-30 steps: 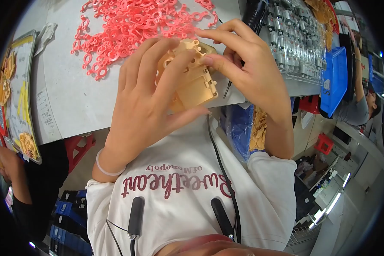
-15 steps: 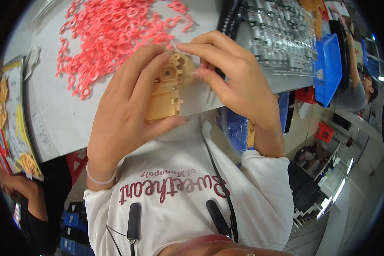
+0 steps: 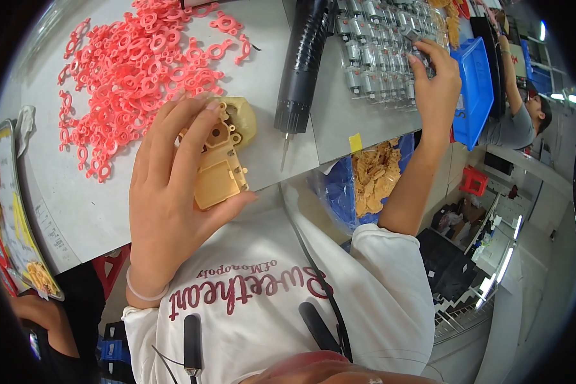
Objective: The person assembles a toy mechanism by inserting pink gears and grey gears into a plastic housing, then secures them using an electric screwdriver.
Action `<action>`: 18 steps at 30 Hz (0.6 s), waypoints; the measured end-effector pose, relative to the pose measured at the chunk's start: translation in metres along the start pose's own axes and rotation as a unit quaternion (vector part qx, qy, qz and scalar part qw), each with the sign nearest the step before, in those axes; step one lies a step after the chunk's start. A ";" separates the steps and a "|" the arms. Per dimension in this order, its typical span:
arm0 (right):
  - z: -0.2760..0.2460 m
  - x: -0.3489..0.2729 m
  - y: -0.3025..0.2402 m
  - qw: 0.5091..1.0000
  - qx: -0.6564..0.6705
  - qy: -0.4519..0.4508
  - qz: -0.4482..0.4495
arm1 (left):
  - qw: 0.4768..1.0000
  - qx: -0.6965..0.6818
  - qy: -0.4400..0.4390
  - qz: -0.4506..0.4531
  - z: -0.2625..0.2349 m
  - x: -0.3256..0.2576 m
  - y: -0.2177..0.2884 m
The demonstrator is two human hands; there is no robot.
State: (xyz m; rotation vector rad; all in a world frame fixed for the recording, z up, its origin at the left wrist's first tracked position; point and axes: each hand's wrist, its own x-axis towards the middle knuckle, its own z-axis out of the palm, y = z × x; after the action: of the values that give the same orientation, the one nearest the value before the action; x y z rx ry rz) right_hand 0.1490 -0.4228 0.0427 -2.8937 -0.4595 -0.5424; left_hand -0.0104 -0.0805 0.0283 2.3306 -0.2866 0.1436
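Observation:
A tan plastic housing [image 3: 221, 179] with moulded posts and a flat recessed panel lies in my left hand [image 3: 173, 166], its fingers over the far side and the thumb along the near edge. Against its far end sits a pale yellowish rounded block [image 3: 245, 118]. Out to the right, my right hand [image 3: 438, 83] reaches over a clear tray of small silver motors [image 3: 371, 57]. Thumb and forefinger close in a pinch around one motor, whose outline is partly hidden. Between the hands, a black electric screwdriver [image 3: 297, 70] points its bit toward me.
Pink ring-shaped plastic parts [image 3: 134, 83] are heaped at the far left. A blue bin [image 3: 473, 93] stands beyond the motor tray. Below the table edge hangs a blue-lined container of tan parts [image 3: 377, 176]. Another person [image 3: 525, 118] is at the far right.
My right hand has left the housing and moved right to the motor tray. The left hand still holds the housing, slightly lower left in view. The screwdriver shows more fully.

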 end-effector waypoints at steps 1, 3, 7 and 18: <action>-0.001 -0.001 0.001 1.000 -0.025 -0.010 -0.012 | 1.000 0.003 0.006 0.001 0.001 0.000 0.001; -0.002 0.000 0.005 1.000 -0.009 0.010 -0.026 | 1.000 0.008 0.008 0.000 0.002 0.000 0.002; -0.005 0.000 0.010 0.985 0.140 0.100 -0.001 | 1.000 0.025 0.002 0.003 0.003 -0.002 -0.002; -0.034 -0.015 -0.031 0.793 0.561 0.059 0.229 | 1.000 -0.006 0.011 -0.002 0.005 -0.008 -0.005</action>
State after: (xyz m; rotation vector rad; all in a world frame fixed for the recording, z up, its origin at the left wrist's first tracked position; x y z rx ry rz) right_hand 0.1140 -0.4051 0.0716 -1.6906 0.0055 -0.2188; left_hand -0.0166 -0.0800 0.0200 2.3169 -0.2708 0.1650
